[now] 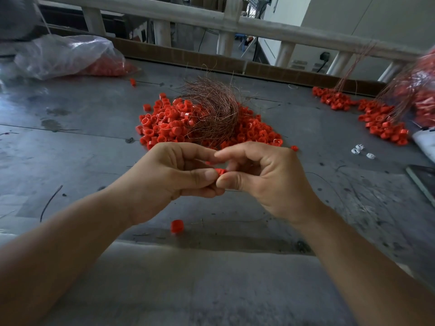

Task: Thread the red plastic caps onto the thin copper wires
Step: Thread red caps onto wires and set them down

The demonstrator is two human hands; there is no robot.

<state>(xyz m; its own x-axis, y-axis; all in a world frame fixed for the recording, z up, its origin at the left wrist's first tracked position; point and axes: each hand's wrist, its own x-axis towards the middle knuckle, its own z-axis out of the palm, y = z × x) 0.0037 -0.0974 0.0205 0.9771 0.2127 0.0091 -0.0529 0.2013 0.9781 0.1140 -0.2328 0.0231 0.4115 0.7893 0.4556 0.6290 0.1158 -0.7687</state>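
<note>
Just below the hands, a lone red cylindrical plastic cap [177,226] lies on its side on the scuffed, stained grey metal tabletop [70,161]. Above it both forearms reach in and the hands meet fingertip to fingertip. The left hand [169,175] and right hand [263,177] have curled fingers, and the two thumbs and forefingers together pinch a small red ribbed cap [220,171] between them. Whether a wire runs through this cap cannot be made out. To the right of the right hand lie a few tiny white plastic pieces [357,149] and the dark edge of a flat slab [421,180]. Directly beyond the fingertips spreads a loose heap of hollow red caps [164,128], and on top of it rests a tangled, hair-fine nest of thin copper wires [211,111]. Farther right of the right hand, a second scatter of red caps [376,121] lies with copper strands rising from it toward a blurred clear bag [423,90] that shows red inside. Far to the left beyond the left hand, a crumpled transparent plastic bag [70,55] lies on the table holding more red caps. Behind everything runs a pale wooden railing [188,15].
</note>
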